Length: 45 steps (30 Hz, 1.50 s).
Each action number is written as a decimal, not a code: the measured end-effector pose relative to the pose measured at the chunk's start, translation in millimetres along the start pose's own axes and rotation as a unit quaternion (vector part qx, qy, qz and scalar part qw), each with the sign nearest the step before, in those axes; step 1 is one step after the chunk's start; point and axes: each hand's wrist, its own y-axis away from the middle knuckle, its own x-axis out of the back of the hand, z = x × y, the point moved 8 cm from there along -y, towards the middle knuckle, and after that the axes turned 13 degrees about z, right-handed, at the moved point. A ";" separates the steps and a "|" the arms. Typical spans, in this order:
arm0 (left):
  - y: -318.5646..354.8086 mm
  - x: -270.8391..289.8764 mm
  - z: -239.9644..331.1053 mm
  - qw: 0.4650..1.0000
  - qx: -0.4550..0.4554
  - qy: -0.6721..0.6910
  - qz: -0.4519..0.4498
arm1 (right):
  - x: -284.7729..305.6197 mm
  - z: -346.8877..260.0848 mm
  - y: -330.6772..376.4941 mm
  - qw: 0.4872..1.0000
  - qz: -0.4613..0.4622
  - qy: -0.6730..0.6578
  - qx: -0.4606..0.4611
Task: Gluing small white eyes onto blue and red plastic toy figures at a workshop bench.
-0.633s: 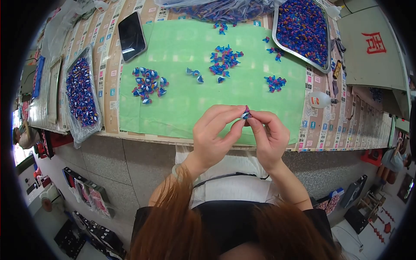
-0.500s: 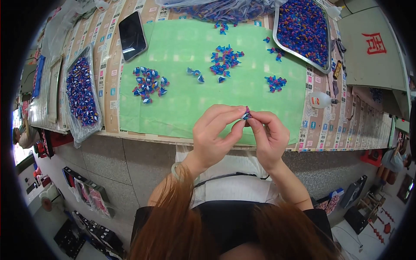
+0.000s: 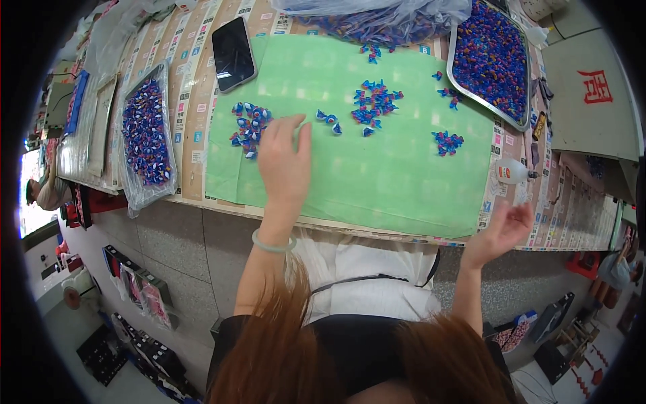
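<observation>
My left hand (image 3: 285, 160) reaches over the green cloth (image 3: 323, 182) at the right edge of a heap of small blue, white and purple-red pieces (image 3: 250, 123). Its thumb stands apart from its fingers, with nothing visible between them. Some fingertips are bent out of sight. My right hand (image 3: 499, 234), slightly blurred, hovers by the table's front edge below a small clear bottle (image 3: 513, 171). Its fingers are loosely apart and hold nothing visible. A few similar pieces (image 3: 330, 120) lie right of my left hand. Farther along is a larger cluster of blue-and-red pieces (image 3: 375, 101).
A metal tray (image 3: 452, 74) full of loose pieces stands at the back right. At left is a plastic-wrapped tray (image 3: 172, 158) of white-marked pieces. A black phone (image 3: 233, 55) lies at the cloth's back left corner. A clear plastic bag (image 3: 377, 15) covers more pieces behind.
My hands have parted from the small piece they both held. The left has moved left to the heap, and the right has moved right towards the table edge. The whole view has shifted slightly.
</observation>
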 end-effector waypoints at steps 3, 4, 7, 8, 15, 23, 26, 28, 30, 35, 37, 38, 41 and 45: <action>-6.3 -24.6 4.2 0.997 0.017 -0.013 -0.068 | 13.3 17.3 -29.9 0.996 0.064 0.055 -0.017; -6.7 -32.7 6.9 0.996 -0.007 -0.046 -0.078 | 12.2 25.1 -37.5 0.991 0.060 0.113 -0.033; -7.3 -42.3 6.4 0.992 -0.030 -0.041 -0.115 | -2.3 38.9 -47.9 0.996 -0.012 0.060 -0.059; -7.3 -40.6 6.5 0.992 -0.032 -0.038 -0.115 | -1.1 45.5 -52.9 0.996 -0.009 0.061 -0.057; 36.9 -45.3 7.0 0.759 0.381 0.489 -0.198 | -17.0 72.5 -54.2 0.978 -0.059 -0.074 -0.185; 92.1 -51.9 54.1 0.453 0.556 0.640 -0.277 | -50.6 2.2 16.6 0.874 -0.248 -0.184 -0.376; 99.6 -54.9 59.0 0.440 0.577 0.625 -0.289 | -56.7 -9.9 24.5 0.873 -0.258 -0.220 -0.350; 105.1 -57.6 58.9 0.430 0.580 0.624 -0.299 | -61.7 -26.9 26.4 0.881 -0.245 -0.217 -0.341; 108.8 -58.4 56.0 0.434 0.584 0.617 -0.299 | -62.3 -35.8 28.0 0.888 -0.233 -0.215 -0.333; 110.2 -57.7 52.9 0.443 0.586 0.609 -0.299 | -61.8 -72.7 23.1 0.944 -0.292 -0.144 -0.050; 109.1 -56.9 54.6 0.442 0.583 0.610 -0.305 | -62.2 -72.4 24.0 0.945 -0.294 -0.132 -0.056; 108.9 -56.6 55.4 0.441 0.582 0.611 -0.305 | -62.4 -71.9 24.4 0.946 -0.295 -0.120 -0.061; 109.7 -57.9 55.0 0.448 0.581 0.608 -0.305 | -64.1 -67.1 27.5 0.946 -0.297 -0.109 -0.074; 109.7 -57.0 53.5 0.447 0.586 0.605 -0.302 | -66.0 -63.0 30.2 0.943 -0.296 -0.107 -0.105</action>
